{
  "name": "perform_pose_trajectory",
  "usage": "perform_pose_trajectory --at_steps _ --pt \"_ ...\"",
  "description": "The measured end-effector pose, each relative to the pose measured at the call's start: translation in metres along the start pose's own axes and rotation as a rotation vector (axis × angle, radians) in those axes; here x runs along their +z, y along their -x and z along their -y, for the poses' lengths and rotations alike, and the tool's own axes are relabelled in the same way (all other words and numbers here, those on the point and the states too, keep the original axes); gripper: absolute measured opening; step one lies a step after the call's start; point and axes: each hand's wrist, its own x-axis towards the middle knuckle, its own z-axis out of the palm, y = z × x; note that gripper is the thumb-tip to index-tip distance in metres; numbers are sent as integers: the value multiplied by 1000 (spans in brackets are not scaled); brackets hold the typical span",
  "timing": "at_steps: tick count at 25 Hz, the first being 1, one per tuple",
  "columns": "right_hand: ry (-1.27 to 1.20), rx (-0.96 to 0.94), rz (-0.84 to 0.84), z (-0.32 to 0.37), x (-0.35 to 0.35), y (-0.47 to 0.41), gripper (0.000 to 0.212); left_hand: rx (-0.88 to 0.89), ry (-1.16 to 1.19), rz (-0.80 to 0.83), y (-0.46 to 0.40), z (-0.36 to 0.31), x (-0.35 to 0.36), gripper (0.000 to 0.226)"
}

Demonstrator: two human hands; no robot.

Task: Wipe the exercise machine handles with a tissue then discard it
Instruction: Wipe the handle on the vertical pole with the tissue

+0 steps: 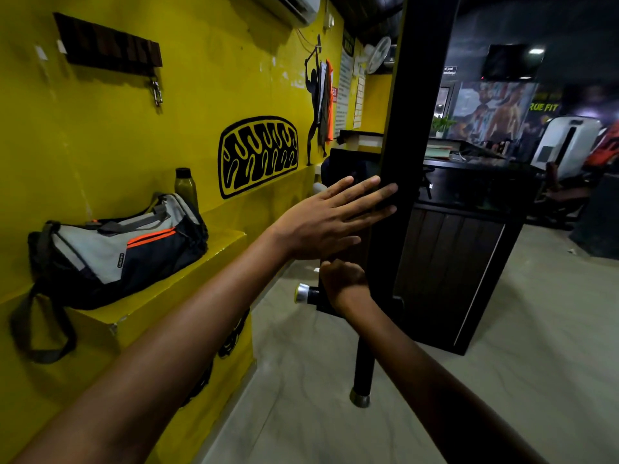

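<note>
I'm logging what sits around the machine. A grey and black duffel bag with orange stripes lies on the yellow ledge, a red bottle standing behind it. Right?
Not quite: in the head view the bottle behind the duffel bag is olive green with a dark cap, not red. The rest holds.

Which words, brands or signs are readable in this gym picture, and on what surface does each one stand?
"RUE FIT": yellow letters on the dark back wall, the start cut off.
"ER": white letters on a red sign, mostly hidden.
Small label on the duffel bag: too small to read.
White notice sheets on the yellow wall: blurred, unreadable.
Small sign beside the screen: unreadable.
</note>
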Motion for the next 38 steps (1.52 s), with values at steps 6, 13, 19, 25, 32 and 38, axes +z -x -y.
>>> perform_pose_trajectory --at_steps 6,13,19,25,32,38 --pt "-119 48 71 6 7 5 31 18 -1 19 3 1 -3 63" --pt "-213 -123 -178 3 25 27 19 17 7 12 4 1 -3 62" --pt "216 -262 -490 -30 71 71 44 4 17 7 4 -2 -1 61" --pt "87 -212 -437 -19 82 71 39 -1 14 23 6 -3 -3 61" --pt "34 -202 -388 2 79 59 48 0 36 27 8 -4 -2 61" --pt "-24 -267 -499 25 80 49 37 1 29 27 8 -5 -2 60"
